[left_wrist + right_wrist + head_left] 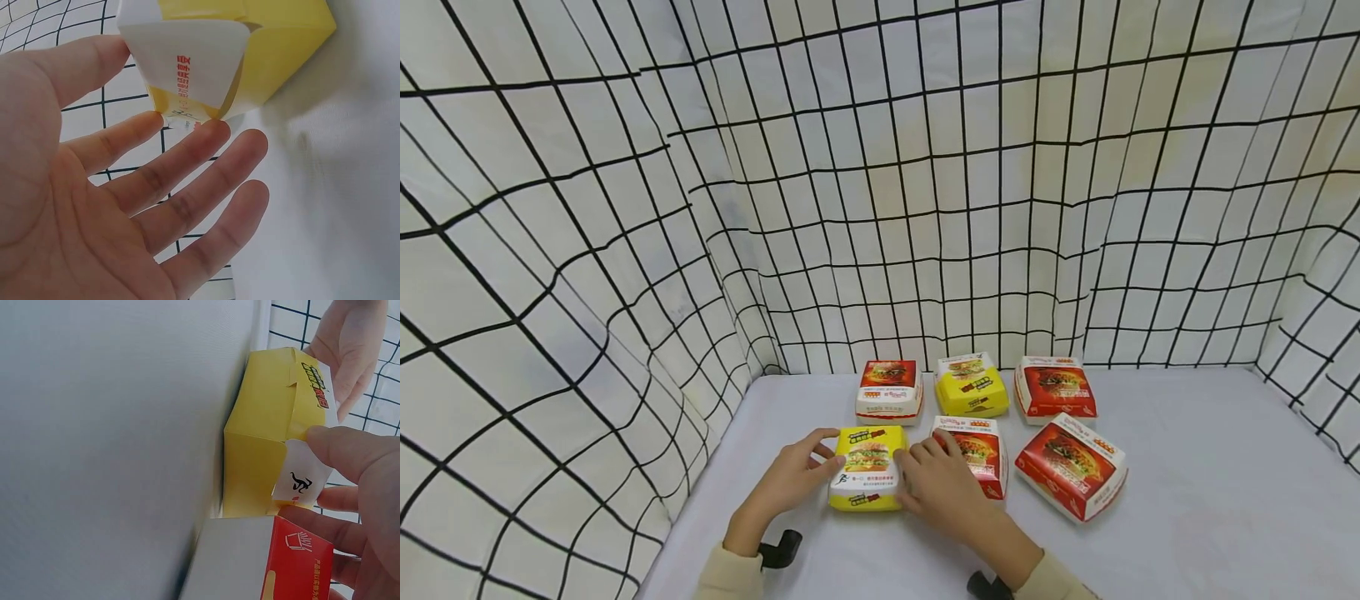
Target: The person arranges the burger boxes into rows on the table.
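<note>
A yellow burger box (pixel 868 468) with a burger picture on its lid sits on the table between both hands. My left hand (pixel 793 477) touches its left side with thumb and fingertips; in the left wrist view the fingers (pixel 181 206) are nearly straight. A white side flap (pixel 190 62) shows there, its edge standing slightly off the yellow wall. My right hand (pixel 942 487) pinches the box's right side, thumb on the near edge and fingers beyond. Under its knuckles, a red burger box (pixel 988 458) is partly hidden.
Behind stand a red-and-white box (pixel 889 392), another yellow box (pixel 972 385) and a second red box (pixel 1056 389). A further red box (pixel 1071 467) lies turned at an angle on the right. White cloth with a black grid (pixel 925 183) encloses the table (pixel 1195 483).
</note>
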Demonstrator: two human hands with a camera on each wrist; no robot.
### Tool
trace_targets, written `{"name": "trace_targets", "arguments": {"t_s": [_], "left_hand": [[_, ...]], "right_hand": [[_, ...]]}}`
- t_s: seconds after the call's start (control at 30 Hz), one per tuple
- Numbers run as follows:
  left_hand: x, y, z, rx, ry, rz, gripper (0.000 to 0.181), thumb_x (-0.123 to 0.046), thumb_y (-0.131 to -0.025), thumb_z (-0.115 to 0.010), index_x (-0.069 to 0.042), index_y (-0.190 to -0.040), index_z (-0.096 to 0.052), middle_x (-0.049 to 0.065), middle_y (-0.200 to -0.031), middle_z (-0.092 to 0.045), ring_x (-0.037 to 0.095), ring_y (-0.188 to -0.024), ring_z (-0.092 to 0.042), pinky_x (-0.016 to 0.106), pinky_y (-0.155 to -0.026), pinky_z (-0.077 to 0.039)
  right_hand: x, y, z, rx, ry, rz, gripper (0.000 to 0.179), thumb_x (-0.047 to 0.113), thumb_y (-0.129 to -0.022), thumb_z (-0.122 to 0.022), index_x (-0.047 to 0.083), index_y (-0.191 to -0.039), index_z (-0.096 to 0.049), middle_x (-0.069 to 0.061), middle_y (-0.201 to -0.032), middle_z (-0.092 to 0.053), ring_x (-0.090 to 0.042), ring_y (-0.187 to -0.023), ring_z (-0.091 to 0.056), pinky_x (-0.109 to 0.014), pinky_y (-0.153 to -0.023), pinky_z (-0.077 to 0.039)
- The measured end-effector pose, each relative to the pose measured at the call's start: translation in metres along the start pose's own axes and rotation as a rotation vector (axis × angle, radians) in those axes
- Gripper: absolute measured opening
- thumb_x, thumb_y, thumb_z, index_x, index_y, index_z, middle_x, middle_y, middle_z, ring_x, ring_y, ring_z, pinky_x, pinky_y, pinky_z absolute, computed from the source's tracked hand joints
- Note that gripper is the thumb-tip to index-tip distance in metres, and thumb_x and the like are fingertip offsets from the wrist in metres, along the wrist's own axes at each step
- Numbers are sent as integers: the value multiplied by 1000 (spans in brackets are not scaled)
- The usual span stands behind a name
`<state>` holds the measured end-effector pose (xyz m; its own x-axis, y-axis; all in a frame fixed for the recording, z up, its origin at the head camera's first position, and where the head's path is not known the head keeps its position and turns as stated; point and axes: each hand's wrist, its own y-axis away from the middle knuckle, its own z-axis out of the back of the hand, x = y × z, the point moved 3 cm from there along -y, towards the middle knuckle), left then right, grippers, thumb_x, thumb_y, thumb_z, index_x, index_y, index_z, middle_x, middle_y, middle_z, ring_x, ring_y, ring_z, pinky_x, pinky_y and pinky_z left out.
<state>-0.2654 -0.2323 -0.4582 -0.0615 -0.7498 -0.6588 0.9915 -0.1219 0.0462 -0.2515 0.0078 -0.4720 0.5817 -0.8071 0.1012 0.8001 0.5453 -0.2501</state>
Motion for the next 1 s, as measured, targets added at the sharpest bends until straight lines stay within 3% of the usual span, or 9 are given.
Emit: {"name": "trace_targets", "arguments": {"t_s": [0.73, 1.0], "left_hand": [[-1, 0, 0, 6, 14, 0, 51, -37, -98, -69, -24, -145, -56, 5, -119, -70, 16, -95, -61, 34, -74, -52], [-2, 2, 4, -20, 6, 9, 53, -38, -98, -69, -22, -147, -55, 5, -121, -69, 17, -98, -62, 34, -75, -53]], "right_hand": [[5, 2, 4, -12, 26, -5, 58, 55, -90, -72, 18, -134, -63, -1, -119, -69, -21, -117, -58, -55, -119, -33], [2, 4, 12, -25, 9, 9, 55, 53, -93, -69, 19, -135, -64, 0, -121, -69, -22, -120, -57, -56, -120, -32]]}}
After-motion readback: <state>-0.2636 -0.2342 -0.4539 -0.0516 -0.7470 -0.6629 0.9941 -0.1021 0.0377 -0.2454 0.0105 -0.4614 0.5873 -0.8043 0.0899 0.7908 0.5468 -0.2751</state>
